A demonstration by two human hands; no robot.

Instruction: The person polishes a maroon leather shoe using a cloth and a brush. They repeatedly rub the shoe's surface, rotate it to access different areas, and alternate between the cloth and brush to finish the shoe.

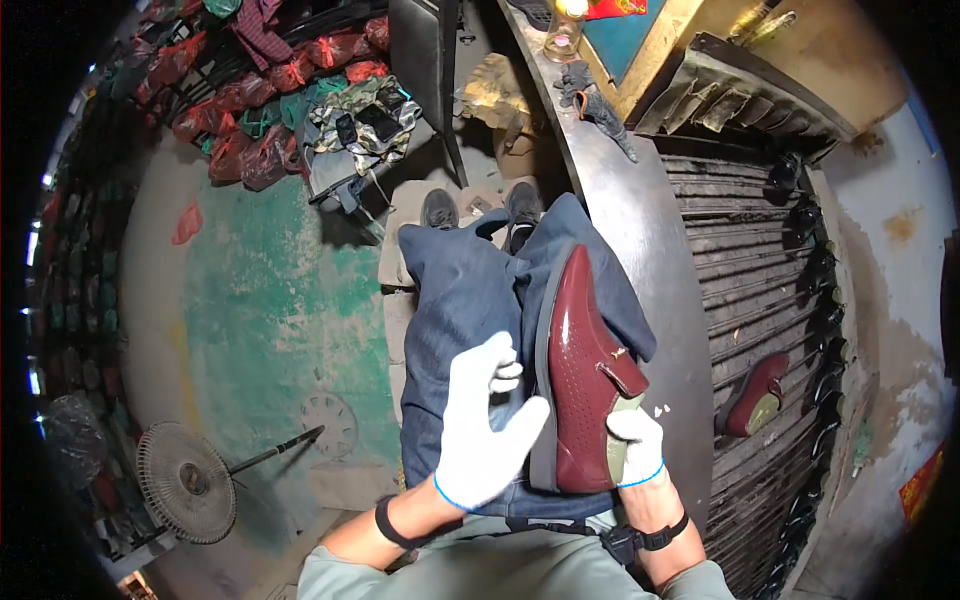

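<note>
A glossy dark-red leather shoe [580,390] with small perforations, a strap with a metal ornament and a dark sole lies over my lap, its toe pointing away from me. My right hand [637,440], in a white glove with a blue cuff, grips it at the heel opening, the thumb by the pale green lining and the other fingers hidden. Just left of the sole is my left hand [484,420], in a matching glove. Its thumb stands apart from the half-curled fingers, and nothing is between them. Small white scraps [661,411] lie on the metal bench beside the shoe.
A metal bench [650,230] runs along my right, with a dark glove [597,110] and a glass jar [564,38] on it. Beyond is a slatted rack [740,330] holding another red shoe [757,395]. To the left stand a fan [187,480] and a cloth-covered stool [365,130]; red bags [265,155] lie behind.
</note>
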